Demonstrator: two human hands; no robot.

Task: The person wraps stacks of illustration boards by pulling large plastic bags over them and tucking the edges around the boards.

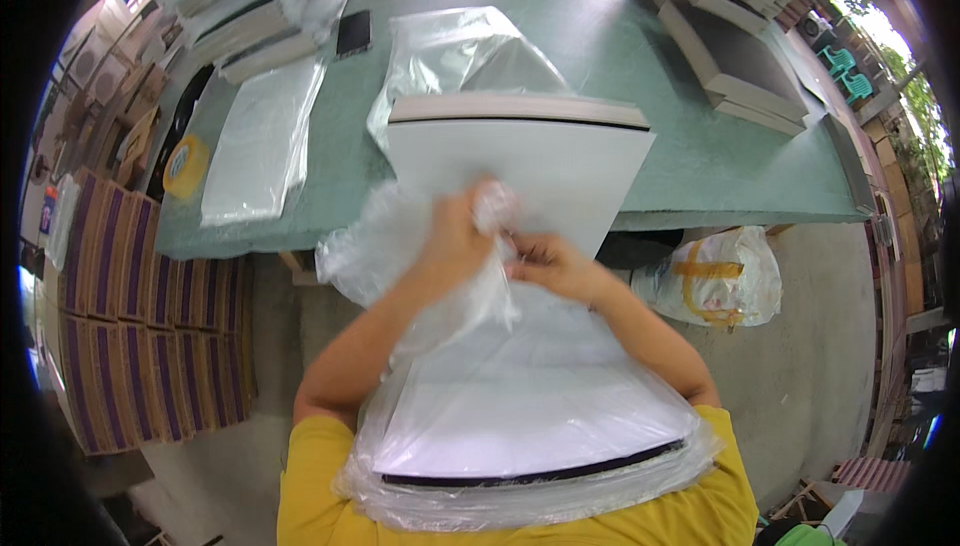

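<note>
A white slab with a layered pale edge and a dark line (590, 166) leans between the table edge and my body. Clear plastic film (368, 246) covers its lower part and bunches loosely on its left side. Closed around a gathered wad of that film is my left hand (455, 236), over the middle of the slab. Just to its right, my right hand (560, 266) pinches the film with thumb and fingertips. Both hands are slightly blurred. Near my chest, the slab's other dark edge (540, 476) shows through the film.
The green table (350, 171) carries a flat clear bag (450, 41), a pile of plastic sleeves (260, 141), a tape roll (186, 166) and a black phone-like rectangle (354, 33). Wrapped slabs (250, 16) stack far left, grey slabs (735, 66) far right. Cartons (155, 346) and a taped bundle (725, 276) stand below.
</note>
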